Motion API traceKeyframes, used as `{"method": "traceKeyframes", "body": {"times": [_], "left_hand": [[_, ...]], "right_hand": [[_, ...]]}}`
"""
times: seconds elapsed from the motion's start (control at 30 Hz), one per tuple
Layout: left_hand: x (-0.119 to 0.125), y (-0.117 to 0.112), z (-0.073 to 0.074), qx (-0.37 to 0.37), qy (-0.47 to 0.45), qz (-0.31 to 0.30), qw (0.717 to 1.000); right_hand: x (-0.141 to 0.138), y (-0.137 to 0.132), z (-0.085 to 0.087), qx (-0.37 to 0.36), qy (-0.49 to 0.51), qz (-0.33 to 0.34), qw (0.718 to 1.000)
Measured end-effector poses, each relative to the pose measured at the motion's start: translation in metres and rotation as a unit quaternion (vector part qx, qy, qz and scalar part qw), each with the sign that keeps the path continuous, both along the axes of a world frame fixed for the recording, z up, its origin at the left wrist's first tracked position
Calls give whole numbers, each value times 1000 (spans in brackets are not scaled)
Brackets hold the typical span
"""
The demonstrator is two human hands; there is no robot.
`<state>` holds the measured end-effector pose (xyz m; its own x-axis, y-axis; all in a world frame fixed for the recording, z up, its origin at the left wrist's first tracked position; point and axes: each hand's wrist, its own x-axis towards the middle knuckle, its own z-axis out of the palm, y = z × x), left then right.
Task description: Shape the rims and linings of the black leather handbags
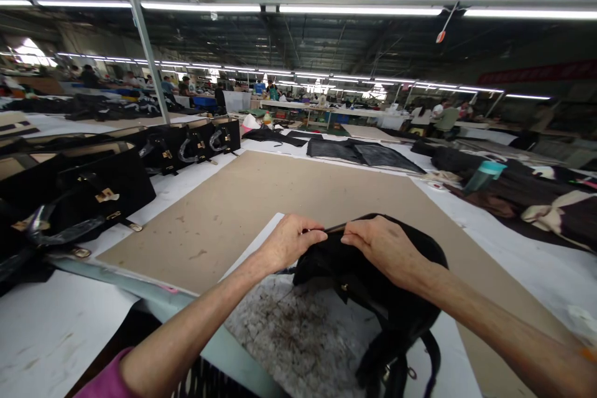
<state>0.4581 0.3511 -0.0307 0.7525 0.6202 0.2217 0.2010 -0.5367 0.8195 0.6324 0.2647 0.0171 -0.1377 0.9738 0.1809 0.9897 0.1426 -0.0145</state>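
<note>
A black handbag (373, 283) lies tilted on the near part of the table, its strap and metal fittings hanging toward me at the lower right. My left hand (291, 239) pinches the bag's upper edge between thumb and fingers. A short way to the right, my right hand (380, 242) grips the same edge, fingertips pressed together. A narrow stretch of brown edge shows between the two hands. Under the bag is a stained, pale grey slab (298, 336) on white paper. The inside of the bag is mostly hidden.
Several finished-looking black handbags (107, 183) with plastic-wrapped handles stand along the left. Brown board (261, 189) covers the table's middle. Flat black pieces (364, 152) lie at its far end. A teal-lidded bottle (485, 175) and dark fabric (504, 202) are at right. People work far back.
</note>
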Motion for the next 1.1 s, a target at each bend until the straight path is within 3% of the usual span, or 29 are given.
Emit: {"method": "traceKeyframes", "body": {"times": [0.2,0.3,0.73,1.1], "left_hand": [[4,-1,7,218,67,11,973],[6,-1,11,277,112,26,954],[4,-6,19,327,183,21,927],[5,-7,18,332,179,4,926]], "right_hand": [[-4,4,-1,-8,-20,-72,997],[-7,5,0,-14,-29,-109,994],[-10,7,1,8,-53,-135,989],[-7,5,-3,40,-54,-146,987]]}}
